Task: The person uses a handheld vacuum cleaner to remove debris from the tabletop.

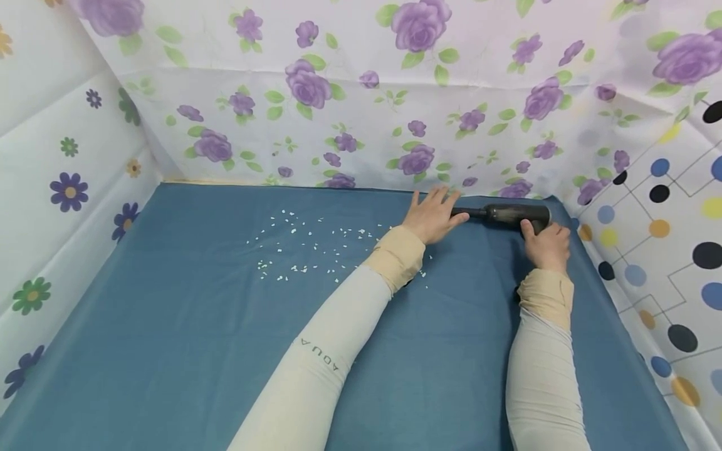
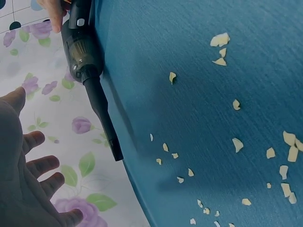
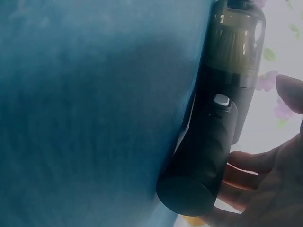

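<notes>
Two hands (image 1: 431, 216) (image 1: 549, 248), black handheld vacuum (image 1: 510, 215) between them, nozzle (image 2: 100, 106) toward left one

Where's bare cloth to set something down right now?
Widest: the blue cloth between the left wall and the left sleeve, this side of the pale scraps. A second patch lies between the left sleeve and right sleeve. Crowded: the far middle, with scraps, and the far right, with the vacuum, right hand at its handle, left hand by its nozzle.
</notes>
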A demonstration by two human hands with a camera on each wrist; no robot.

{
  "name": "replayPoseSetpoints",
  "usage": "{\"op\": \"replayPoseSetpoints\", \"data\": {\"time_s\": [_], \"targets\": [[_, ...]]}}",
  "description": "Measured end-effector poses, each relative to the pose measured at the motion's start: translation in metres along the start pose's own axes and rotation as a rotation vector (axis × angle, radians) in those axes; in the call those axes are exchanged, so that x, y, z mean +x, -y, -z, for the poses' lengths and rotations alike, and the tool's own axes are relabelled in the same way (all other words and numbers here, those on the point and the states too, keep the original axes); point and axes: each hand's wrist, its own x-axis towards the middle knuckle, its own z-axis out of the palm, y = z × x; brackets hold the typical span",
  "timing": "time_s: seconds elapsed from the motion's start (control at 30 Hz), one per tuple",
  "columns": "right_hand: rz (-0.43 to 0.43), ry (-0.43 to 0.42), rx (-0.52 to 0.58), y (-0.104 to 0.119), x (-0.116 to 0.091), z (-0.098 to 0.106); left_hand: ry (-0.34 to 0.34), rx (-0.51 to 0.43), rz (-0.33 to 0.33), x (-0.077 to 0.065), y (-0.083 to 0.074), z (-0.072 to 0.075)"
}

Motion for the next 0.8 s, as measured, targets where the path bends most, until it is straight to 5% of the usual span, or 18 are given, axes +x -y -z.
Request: {"op": "replayPoseSetpoints", "data": {"time_s": [0.8], "targets": [[-0.076,0.186,-0.095,-0.003,0.010,0.010,0.033,0.001,0.018,-0.003,0.003,0.000]]}}
